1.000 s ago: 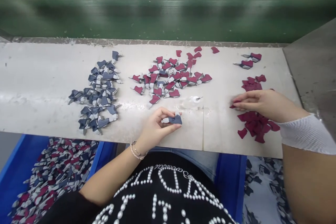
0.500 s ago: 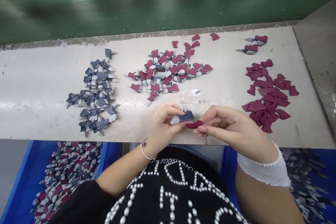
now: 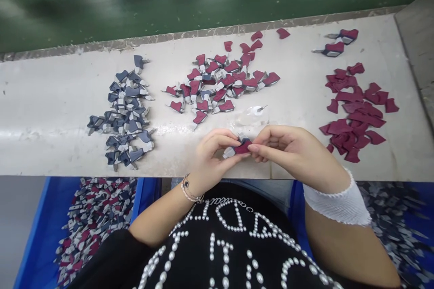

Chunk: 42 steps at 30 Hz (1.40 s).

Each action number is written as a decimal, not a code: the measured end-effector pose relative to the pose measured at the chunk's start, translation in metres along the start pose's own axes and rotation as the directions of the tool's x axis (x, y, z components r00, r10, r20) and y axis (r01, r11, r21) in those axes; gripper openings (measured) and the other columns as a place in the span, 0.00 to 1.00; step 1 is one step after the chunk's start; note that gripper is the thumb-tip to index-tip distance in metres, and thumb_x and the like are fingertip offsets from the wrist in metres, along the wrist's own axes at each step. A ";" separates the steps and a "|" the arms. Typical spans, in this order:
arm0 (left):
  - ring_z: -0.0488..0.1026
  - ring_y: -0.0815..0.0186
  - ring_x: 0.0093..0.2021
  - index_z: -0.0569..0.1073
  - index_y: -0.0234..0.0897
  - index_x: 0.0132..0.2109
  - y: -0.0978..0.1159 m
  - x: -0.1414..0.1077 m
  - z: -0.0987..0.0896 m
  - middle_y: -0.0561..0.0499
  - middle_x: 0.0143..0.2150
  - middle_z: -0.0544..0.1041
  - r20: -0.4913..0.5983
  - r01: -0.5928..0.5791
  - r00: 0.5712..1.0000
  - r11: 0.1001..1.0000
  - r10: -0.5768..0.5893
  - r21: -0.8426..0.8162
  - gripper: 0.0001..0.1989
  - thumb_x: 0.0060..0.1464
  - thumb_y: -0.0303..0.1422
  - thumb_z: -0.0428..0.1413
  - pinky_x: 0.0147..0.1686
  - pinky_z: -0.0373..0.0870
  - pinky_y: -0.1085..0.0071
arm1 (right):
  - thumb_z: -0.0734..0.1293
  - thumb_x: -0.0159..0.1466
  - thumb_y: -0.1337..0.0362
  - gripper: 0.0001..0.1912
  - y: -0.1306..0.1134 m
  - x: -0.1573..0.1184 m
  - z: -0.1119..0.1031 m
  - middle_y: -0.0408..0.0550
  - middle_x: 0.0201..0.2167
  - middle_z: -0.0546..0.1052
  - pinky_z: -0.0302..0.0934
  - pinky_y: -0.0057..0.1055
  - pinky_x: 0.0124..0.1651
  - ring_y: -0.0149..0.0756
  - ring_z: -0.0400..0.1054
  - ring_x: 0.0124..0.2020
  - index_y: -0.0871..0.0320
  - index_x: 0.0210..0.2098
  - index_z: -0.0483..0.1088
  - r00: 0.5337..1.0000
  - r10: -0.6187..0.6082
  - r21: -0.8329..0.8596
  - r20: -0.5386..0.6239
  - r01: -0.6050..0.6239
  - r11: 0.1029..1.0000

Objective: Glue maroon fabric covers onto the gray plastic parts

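Between thumb and fingers, my left hand (image 3: 215, 151) grips a small grey and dark blue plastic part (image 3: 229, 152) low over the bench's front edge. Against that part's face lies a maroon shaped piece (image 3: 242, 147). My right hand (image 3: 283, 146) pinches the maroon piece's right end, its thumb on top and fingers curled beneath. The two hands almost meet here, and the fingers cover some of the blue part. Just beyond them on the bench sits a clear blob with a small dark pin (image 3: 261, 109).
On the pale bench (image 3: 50, 113) lie a pile of blue-grey parts (image 3: 127, 104), a middle pile of maroon-faced parts (image 3: 220, 81) and loose maroon pieces (image 3: 356, 113). Two maroon-faced parts (image 3: 334, 48) lie at back right. Blue bins (image 3: 42, 221) with parts stand below the front edge.
My right hand has moved left and brought the maroon piece from beside the blue part onto its face. The camera view has shifted slightly.
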<state>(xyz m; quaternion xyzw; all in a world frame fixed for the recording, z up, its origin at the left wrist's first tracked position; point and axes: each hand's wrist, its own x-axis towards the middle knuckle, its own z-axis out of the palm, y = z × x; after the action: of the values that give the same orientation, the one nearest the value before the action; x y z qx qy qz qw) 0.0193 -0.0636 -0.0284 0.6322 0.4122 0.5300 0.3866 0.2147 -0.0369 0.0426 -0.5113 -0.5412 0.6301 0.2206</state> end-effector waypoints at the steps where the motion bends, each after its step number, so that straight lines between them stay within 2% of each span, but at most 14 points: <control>1: 0.77 0.68 0.42 0.76 0.38 0.42 0.000 0.000 0.000 0.51 0.41 0.77 0.005 -0.008 1.000 1.000 0.008 -0.001 0.14 0.49 0.27 0.69 0.41 0.79 0.70 | 0.75 0.62 0.56 0.11 0.000 -0.001 0.000 0.44 0.28 0.80 0.68 0.28 0.36 0.33 0.74 0.31 0.56 0.31 0.76 1.000 -0.001 -0.017 -0.004 0.001 1.000; 8: 0.78 0.69 0.41 0.76 0.38 0.42 0.006 0.001 -0.004 0.51 0.40 0.78 0.053 -0.065 0.996 0.998 0.066 -0.019 0.14 0.48 0.28 0.70 0.42 0.80 0.71 | 0.74 0.61 0.52 0.14 -0.004 -0.005 -0.002 0.43 0.26 0.78 0.64 0.29 0.30 0.34 0.71 0.29 0.55 0.29 0.74 0.999 0.012 -0.140 -0.035 -0.017 0.990; 13: 0.80 0.68 0.40 0.75 0.38 0.41 0.017 0.004 -0.007 0.51 0.39 0.79 0.112 -0.109 0.987 0.991 0.117 -0.071 0.15 0.48 0.28 0.70 0.42 0.81 0.70 | 0.70 0.66 0.53 0.12 -0.011 -0.009 -0.005 0.44 0.35 0.79 0.69 0.29 0.37 0.35 0.74 0.35 0.54 0.42 0.74 0.989 -0.028 0.002 0.147 0.028 1.000; 17: 0.80 0.68 0.39 0.75 0.36 0.40 0.025 0.007 -0.007 0.51 0.37 0.80 0.116 -0.156 0.980 0.985 0.164 -0.071 0.15 0.47 0.28 0.71 0.41 0.82 0.71 | 0.67 0.69 0.55 0.11 -0.015 -0.011 -0.006 0.45 0.36 0.80 0.70 0.29 0.37 0.35 0.75 0.35 0.55 0.41 0.75 0.973 -0.037 0.026 0.230 0.032 0.999; 22: 0.80 0.69 0.37 0.75 0.37 0.40 0.026 0.010 -0.007 0.51 0.36 0.80 0.134 -0.216 0.966 0.976 0.219 -0.040 0.14 0.48 0.30 0.70 0.39 0.82 0.73 | 0.68 0.67 0.59 0.07 -0.018 -0.013 -0.004 0.44 0.33 0.80 0.71 0.31 0.38 0.37 0.76 0.34 0.54 0.35 0.73 0.983 -0.072 -0.045 0.171 0.080 0.996; 27: 0.81 0.69 0.36 0.75 0.37 0.40 0.026 0.012 -0.009 0.51 0.36 0.81 0.130 -0.216 0.967 0.976 0.217 -0.018 0.14 0.48 0.30 0.70 0.39 0.82 0.73 | 0.66 0.69 0.60 0.07 -0.021 -0.020 -0.001 0.43 0.33 0.80 0.68 0.30 0.35 0.35 0.74 0.33 0.53 0.37 0.75 0.983 -0.157 -0.191 0.092 0.172 0.966; 33: 0.81 0.69 0.36 0.76 0.36 0.40 0.029 0.016 -0.008 0.51 0.35 0.81 0.151 -0.237 0.959 0.971 0.239 -0.033 0.13 0.48 0.29 0.70 0.38 0.82 0.74 | 0.64 0.70 0.62 0.08 -0.022 -0.026 -0.003 0.44 0.34 0.80 0.68 0.31 0.36 0.36 0.75 0.33 0.54 0.36 0.73 0.976 -0.198 -0.300 0.092 0.216 0.929; 38: 0.81 0.69 0.36 0.76 0.37 0.40 0.029 0.014 -0.007 0.51 0.36 0.81 0.161 -0.221 0.961 0.974 0.226 -0.046 0.14 0.48 0.30 0.71 0.38 0.82 0.74 | 0.64 0.69 0.62 0.07 -0.023 -0.027 -0.004 0.44 0.33 0.80 0.68 0.31 0.36 0.36 0.75 0.33 0.54 0.35 0.73 0.973 -0.206 -0.332 0.102 0.229 0.915; 42: 0.81 0.68 0.38 0.77 0.37 0.41 0.025 0.010 -0.009 0.50 0.37 0.82 0.169 -0.175 0.968 0.982 0.184 -0.068 0.13 0.48 0.30 0.70 0.38 0.82 0.73 | 0.63 0.68 0.64 0.07 -0.024 -0.028 0.003 0.43 0.32 0.80 0.66 0.31 0.33 0.35 0.74 0.31 0.54 0.36 0.73 0.970 -0.237 -0.427 0.044 0.233 0.874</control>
<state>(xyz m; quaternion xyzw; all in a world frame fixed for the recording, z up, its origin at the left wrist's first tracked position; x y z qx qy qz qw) 0.0139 -0.0625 -0.0001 0.7003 0.3040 0.5162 0.3882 0.2161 -0.0535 0.0758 -0.4809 -0.7234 0.4615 0.1804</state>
